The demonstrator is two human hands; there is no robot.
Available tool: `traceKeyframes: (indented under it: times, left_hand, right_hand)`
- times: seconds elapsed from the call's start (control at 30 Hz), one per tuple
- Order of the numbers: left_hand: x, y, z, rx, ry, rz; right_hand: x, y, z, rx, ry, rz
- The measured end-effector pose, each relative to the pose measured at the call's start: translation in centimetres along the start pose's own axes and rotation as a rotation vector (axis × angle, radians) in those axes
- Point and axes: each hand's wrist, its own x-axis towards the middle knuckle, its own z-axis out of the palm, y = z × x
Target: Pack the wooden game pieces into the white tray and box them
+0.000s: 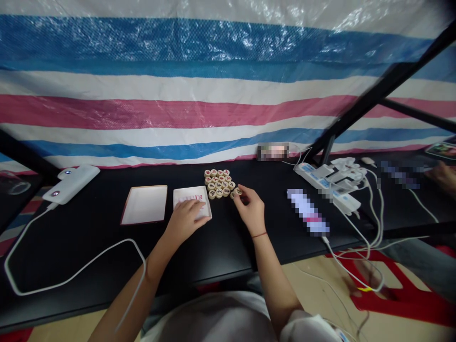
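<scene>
Round wooden game pieces with red or dark characters (220, 182) stand close together in rows on the black table (213, 247). At their right front corner my right hand (251, 209) pinches one piece (237, 191) between thumb and fingers. My left hand (185, 219) lies over the open white box (206, 209), its fingers spread inside on a paper or plastic piece with reddish print; what is under the palm is hidden. Left of the box lies a second shallow white tray or lid (144, 205) with a dark red edge.
A white device (73, 183) with a long cable is at the left. Right are a blurred phone (308, 212), a loaded power strip (327, 187) and tangled cables. Another blurred phone (273, 151) leans at the back. Another person's hand (443, 175) shows far right.
</scene>
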Motion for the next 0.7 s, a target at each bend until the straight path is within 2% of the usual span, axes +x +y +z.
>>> traceKeyframes:
  times: [0.13, 0.27, 0.4, 0.7]
  left_hand:
    - [-0.2, -0.1, 0.4, -0.045, -0.053, 0.003]
    - [-0.2, 0.1, 0.5, -0.027, -0.111, 0.021]
    - [-0.1, 0.1, 0.4, -0.006, -0.133, 0.025]
    - [-0.2, 0.0, 0.8, -0.045, -0.094, 0.006]
  right_hand:
    - [0.3, 2.4, -0.1, -0.132, -0.091, -0.034]
    - [-0.2, 2.6, 0.6, -0.195, -0.153, -0.115]
    - [-0.2, 2.6, 1.0, -0.178, -0.123, -0.136]
    - [0.2, 3.4, 1.3, -0.241, -0.09, -0.128]
